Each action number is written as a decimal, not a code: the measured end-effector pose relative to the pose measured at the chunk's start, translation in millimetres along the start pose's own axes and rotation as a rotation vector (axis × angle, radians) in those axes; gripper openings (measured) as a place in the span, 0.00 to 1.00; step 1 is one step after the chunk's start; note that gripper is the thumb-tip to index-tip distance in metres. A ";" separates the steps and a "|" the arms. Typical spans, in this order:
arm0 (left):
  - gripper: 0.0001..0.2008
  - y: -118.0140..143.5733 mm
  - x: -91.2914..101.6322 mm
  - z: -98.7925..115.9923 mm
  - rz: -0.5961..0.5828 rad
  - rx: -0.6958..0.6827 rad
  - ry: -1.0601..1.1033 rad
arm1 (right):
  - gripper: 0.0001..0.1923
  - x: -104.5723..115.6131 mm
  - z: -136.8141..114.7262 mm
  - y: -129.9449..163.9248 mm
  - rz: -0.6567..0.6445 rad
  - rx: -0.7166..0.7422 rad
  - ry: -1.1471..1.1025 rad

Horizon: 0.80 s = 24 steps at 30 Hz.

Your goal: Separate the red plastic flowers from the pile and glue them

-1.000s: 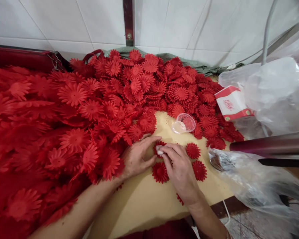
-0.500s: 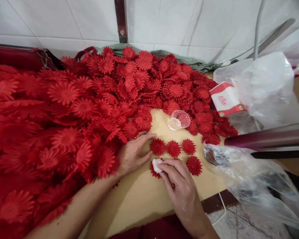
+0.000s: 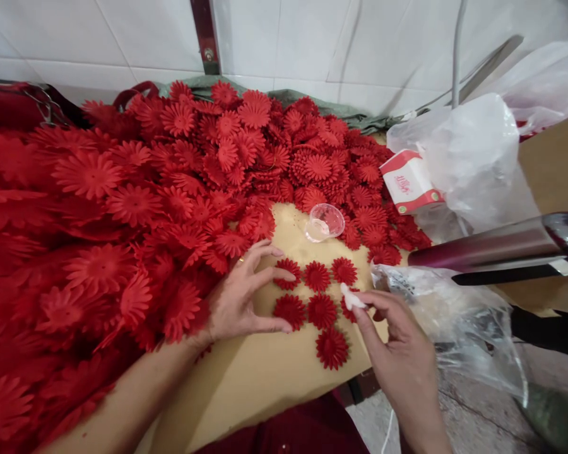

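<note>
Several dark red artificial flower pieces (image 3: 322, 311) lie in short rows on the tan tabletop (image 3: 246, 372). My right hand (image 3: 397, 347) pinches a small white wad (image 3: 351, 297), possibly cotton or tissue, over the right-hand piece of the middle row, partly covering it. On the left, my left hand (image 3: 246, 293) has its fingers spread and holds nothing. Its index finger reaches over the upper-left flower piece (image 3: 288, 273), and its thumb is near the piece below. A clear plastic cup (image 3: 326, 222) with whitish contents stands behind the rows.
A big heap of red flower pieces (image 3: 137, 208) covers the left and back. On the right are a red-and-white box (image 3: 409, 183), a white plastic bag (image 3: 473, 151), a purplish metallic cylinder (image 3: 492, 243) and a clear bag (image 3: 435, 302). A tiled wall (image 3: 293, 44) stands behind.
My right hand has moved right with the white wad, from the left piece to the right one of that row. My left hand's fingers have spread wider. The camera view has shifted.
</note>
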State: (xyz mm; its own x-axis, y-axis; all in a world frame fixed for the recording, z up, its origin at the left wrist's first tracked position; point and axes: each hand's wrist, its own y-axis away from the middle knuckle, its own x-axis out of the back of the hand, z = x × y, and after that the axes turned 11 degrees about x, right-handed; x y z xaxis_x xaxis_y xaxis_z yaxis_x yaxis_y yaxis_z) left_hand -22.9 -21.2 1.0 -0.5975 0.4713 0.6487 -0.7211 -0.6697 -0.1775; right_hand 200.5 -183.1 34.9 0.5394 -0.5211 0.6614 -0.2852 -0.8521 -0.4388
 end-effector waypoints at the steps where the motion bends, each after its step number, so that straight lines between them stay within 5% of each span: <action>1: 0.33 0.2 -1.0 -1.0 -0.023 -0.024 -0.019 | 0.08 2.3 5.3 1.9 0.021 0.007 0.060; 10: 0.30 0.1 -6.2 -3.2 -0.061 -0.059 -0.132 | 0.11 -10.7 20.6 16.6 -0.056 0.156 0.356; 24: 0.25 -0.4 -6.5 -5.3 -0.062 -0.056 -0.138 | 0.09 1.1 -8.5 29.2 -0.011 0.120 0.237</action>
State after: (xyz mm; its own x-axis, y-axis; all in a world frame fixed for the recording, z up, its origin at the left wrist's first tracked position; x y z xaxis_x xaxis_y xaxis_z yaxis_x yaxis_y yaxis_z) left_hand -20.6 -20.9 -7.1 -0.5004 0.4247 0.7545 -0.7755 -0.6073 -0.1725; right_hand 186.0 -208.9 28.0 0.3376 -0.5203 0.7844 -0.1763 -0.8535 -0.4903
